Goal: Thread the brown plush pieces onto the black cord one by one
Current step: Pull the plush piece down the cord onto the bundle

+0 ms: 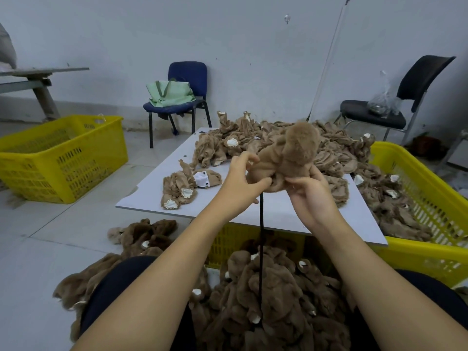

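I hold a brown plush piece (286,158) up over the white board (276,211). My left hand (240,183) pinches its lower left edge with curled fingers. Under its right side, my right hand (309,188) grips the fabric. A black cord (261,239) hangs straight down from the piece between my hands into a bundle of threaded brown plush pieces (268,295) between my knees. A heap of loose plush pieces (253,138) lies on the far part of the board. A smaller clump (182,191) sits at the board's left.
A yellow crate (415,249) under and right of the board holds more plush. Another yellow crate (60,158) stands on the floor at left. A blue chair (187,72) with a green bag and a black chair (405,97) stand by the wall. More plush (144,234) lies on the floor.
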